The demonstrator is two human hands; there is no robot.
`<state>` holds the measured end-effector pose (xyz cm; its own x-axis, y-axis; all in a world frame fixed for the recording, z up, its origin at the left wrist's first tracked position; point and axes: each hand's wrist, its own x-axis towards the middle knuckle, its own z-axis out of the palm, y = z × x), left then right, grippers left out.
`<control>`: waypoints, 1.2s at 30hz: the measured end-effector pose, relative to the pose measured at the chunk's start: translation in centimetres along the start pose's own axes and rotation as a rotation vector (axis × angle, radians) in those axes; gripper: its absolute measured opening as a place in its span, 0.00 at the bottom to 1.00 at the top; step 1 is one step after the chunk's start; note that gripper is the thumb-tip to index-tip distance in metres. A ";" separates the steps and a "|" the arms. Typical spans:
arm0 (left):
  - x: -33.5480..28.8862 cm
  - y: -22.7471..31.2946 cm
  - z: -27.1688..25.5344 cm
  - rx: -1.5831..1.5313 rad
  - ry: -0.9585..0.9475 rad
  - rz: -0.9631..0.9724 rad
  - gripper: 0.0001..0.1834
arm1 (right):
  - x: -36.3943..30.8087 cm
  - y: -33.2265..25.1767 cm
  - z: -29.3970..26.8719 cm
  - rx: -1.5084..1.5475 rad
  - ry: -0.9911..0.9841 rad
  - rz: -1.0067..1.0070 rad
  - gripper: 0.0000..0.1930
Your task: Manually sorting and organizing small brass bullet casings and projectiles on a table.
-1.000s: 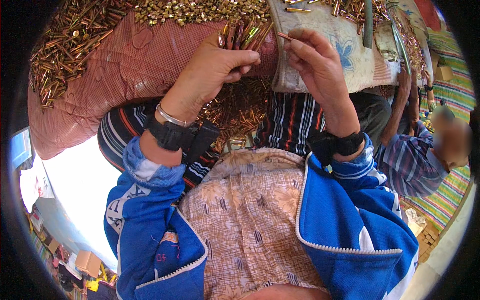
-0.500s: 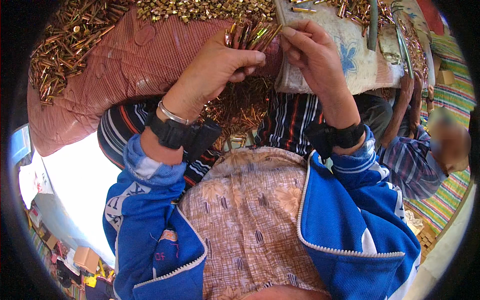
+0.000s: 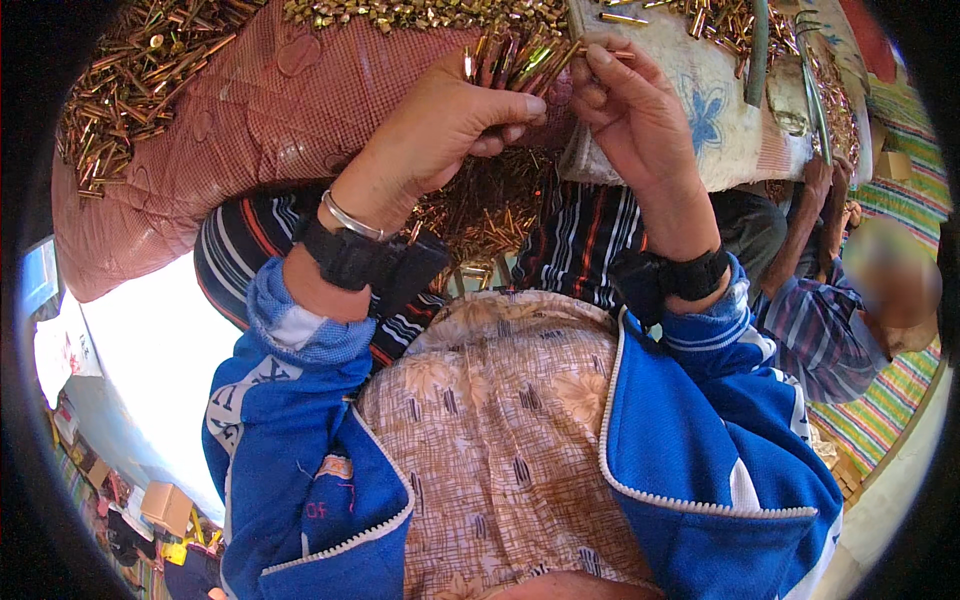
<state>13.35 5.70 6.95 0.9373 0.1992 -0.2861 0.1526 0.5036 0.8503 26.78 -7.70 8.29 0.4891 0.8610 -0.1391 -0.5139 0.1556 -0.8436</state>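
Observation:
My left hand (image 3: 440, 125) is closed around a bundle of thin brass-coloured metal pins (image 3: 515, 60), their ends fanning out above the fingers. My right hand (image 3: 630, 110) pinches one pin (image 3: 605, 50) between thumb and fingertips, right beside the bundle. Both wrists wear black straps, and a silver bangle sits on the left wrist. More loose pins (image 3: 480, 215) lie heaped in my lap between the forearms, on striped cloth.
A pink checked cloth (image 3: 250, 110) on the left carries a large pile of pins (image 3: 120, 80). A white cloth with a blue flower (image 3: 710, 120) lies to the right with more pins. Another person in a striped shirt (image 3: 830, 310) sits at the right on a striped mat (image 3: 890, 400).
My right hand has moved left and up, bringing its single pin close to the bundle. The left hand has kept its grip and barely shifted.

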 end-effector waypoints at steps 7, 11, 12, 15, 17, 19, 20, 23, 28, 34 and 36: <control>0.0 0.0 -0.2 -0.010 -0.020 0.024 0.07 | 0.1 -0.2 -0.6 0.014 0.086 -0.077 0.07; 0.0 -0.1 -0.3 0.040 -0.031 -0.010 0.08 | 0.3 -0.4 -0.5 -0.006 0.070 -0.126 0.06; 0.1 -0.1 -0.3 0.036 -0.020 0.002 0.08 | 0.3 -0.5 -0.4 -0.006 0.070 -0.127 0.06; -0.1 0.2 -0.2 0.057 -0.035 -0.020 0.08 | 0.2 -0.6 -0.4 0.011 0.104 -0.086 0.06; -0.2 0.1 -0.3 0.069 -0.038 -0.020 0.08 | 0.2 -0.5 -1.1 -0.016 0.055 -0.084 0.08; -0.1 0.1 -0.3 0.087 -0.043 -0.017 0.08 | 0.0 -0.5 -1.0 -0.032 0.065 -0.082 0.08; -0.1 0.0 -0.1 0.076 -0.044 -0.006 0.08 | 0.0 -0.5 -0.9 -0.049 0.074 -0.079 0.07; -0.3 0.0 -0.1 0.085 -0.043 -0.001 0.08 | -0.2 -0.7 -0.9 -0.069 0.043 -0.075 0.07; -0.2 -0.1 -0.1 0.111 -0.043 0.017 0.07 | -0.2 -0.7 -1.0 -0.154 0.088 -0.097 0.07; -0.6 0.3 0.1 0.251 -0.023 0.014 0.10 | 0.0 -0.5 2.1 -0.064 0.230 -0.158 0.04; -0.5 0.2 -0.1 0.250 -0.068 -0.002 0.11 | -0.2 -0.4 2.5 -0.065 0.289 -0.147 0.04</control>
<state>12.86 5.81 7.24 0.9545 0.1368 -0.2651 0.2198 0.2785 0.9350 25.19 -6.72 9.96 0.7396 0.6569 -0.1466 -0.3810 0.2289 -0.8958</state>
